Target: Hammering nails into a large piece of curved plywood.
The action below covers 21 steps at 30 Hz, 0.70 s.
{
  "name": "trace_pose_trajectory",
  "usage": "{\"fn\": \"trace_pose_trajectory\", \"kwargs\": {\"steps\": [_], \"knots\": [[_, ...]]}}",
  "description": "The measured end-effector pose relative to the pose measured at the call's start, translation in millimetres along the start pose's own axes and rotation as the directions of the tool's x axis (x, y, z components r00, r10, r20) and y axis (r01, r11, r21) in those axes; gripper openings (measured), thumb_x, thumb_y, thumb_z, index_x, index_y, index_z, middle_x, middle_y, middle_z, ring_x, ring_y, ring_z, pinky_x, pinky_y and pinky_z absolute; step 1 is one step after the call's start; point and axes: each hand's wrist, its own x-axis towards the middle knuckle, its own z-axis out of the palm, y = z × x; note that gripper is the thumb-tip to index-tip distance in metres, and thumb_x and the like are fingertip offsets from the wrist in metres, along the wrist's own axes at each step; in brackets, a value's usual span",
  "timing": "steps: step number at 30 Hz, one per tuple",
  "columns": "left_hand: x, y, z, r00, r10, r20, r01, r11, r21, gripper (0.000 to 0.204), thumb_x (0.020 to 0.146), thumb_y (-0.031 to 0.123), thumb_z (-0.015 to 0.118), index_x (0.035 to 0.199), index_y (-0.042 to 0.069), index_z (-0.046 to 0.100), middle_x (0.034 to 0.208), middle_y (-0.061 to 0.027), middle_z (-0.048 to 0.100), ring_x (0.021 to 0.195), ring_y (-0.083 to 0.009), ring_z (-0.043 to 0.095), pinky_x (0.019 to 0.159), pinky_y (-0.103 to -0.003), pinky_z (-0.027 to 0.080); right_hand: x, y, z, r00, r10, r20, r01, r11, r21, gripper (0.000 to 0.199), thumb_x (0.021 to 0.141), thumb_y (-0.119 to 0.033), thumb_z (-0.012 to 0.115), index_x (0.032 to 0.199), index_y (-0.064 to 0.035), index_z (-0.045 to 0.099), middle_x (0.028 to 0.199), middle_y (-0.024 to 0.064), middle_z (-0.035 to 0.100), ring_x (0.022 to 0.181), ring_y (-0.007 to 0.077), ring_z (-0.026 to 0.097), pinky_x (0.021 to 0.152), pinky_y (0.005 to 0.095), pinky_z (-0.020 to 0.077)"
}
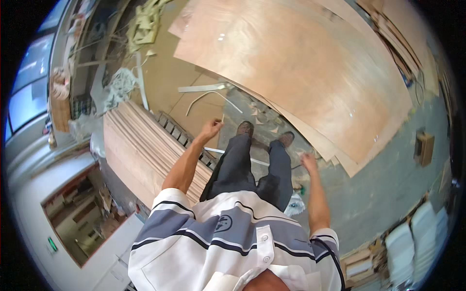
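Observation:
My left hand [212, 127] is out in front of me, above the end of a stack of plywood sheets [141, 150]. Its fingers are pinched, and a thin pale stick [223, 118] seems to poke up from them, too small to name surely. On the other side, my right hand [308, 162] hangs beside my right leg, close to the near corner of a large plywood sheet [301, 77]. Those fingers look curled, but blur hides what they hold, if anything. A short dark line [296, 166] shows next to them.
White strips [201, 88] and wood scraps [262, 116] litter the floor before my shoes. Crumpled pale wrapping [121, 85] lies beyond the stack. A small wooden box [424, 149] stands at the right. White wrapped bundles [412, 242] and timber pieces [359, 266] lie lower right.

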Motion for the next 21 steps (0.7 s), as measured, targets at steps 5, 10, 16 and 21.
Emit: {"fn": "trace_pose_trajectory", "kwargs": {"steps": [5, 10, 16, 21], "knots": [[16.8, -38.7, -40.8, 0.994, -0.081, -0.068, 0.075, 0.994, -0.085, 0.056, 0.086, 0.041, 0.062, 0.121, -0.003, 0.055, 0.104, -0.0221, 0.065, 0.094, -0.0279, 0.063, 0.083, -0.038, 0.050, 13.8, 7.4, -96.0, 0.959, 0.206, -0.194, -0.196, 0.978, 0.070, 0.016, 0.089, -0.017, 0.055, 0.084, -0.0022, 0.056, 0.063, 0.0065, 0.057, 0.050, 0.0137, 0.054, 0.042, 0.0270, 0.0420], [96.3, -60.9, -124.9, 0.980, -0.058, -0.189, 0.077, 0.992, 0.099, 0.058, 0.085, 0.040, 0.061, 0.120, -0.006, 0.052, 0.107, -0.0271, 0.063, 0.099, -0.0374, 0.062, 0.086, -0.041, 0.049, -24.0, -54.5, -89.0, 0.891, 0.226, -0.393, -0.151, 0.965, 0.214, 0.017, 0.094, -0.021, 0.053, 0.088, -0.0050, 0.055, 0.068, 0.0051, 0.059, 0.053, 0.0114, 0.055, 0.045, 0.0244, 0.0454], [308.7, -140.8, -249.5, 0.833, 0.273, -0.481, -0.067, 0.913, 0.402, 0.054, 0.085, 0.037, 0.058, 0.113, -0.009, 0.052, 0.105, -0.0328, 0.058, 0.099, -0.0465, 0.056, 0.086, -0.050, 0.045, -51.1, -87.0, 42.4, 0.923, 0.277, -0.268, -0.256, 0.960, 0.111, 0.015, 0.094, -0.022, 0.055, 0.094, -0.0065, 0.057, 0.075, 0.0058, 0.063, 0.061, 0.0129, 0.059, 0.052, 0.0264, 0.0489], [453.9, -136.3, -301.1, 0.481, 0.435, -0.762, 0.005, 0.867, 0.498, 0.059, 0.084, 0.038, 0.061, 0.111, -0.013, 0.050, 0.105, -0.0333, 0.055, 0.099, -0.0492, 0.052, 0.085, -0.052, 0.044, -36.4, -127.4, 185.2, 0.927, 0.375, -0.016, -0.374, 0.927, 0.037, 0.019, 0.093, -0.021, 0.057, 0.103, -0.0044, 0.059, 0.083, 0.0072, 0.065, 0.068, 0.0132, 0.063, 0.057, 0.0260, 0.0503]]}}
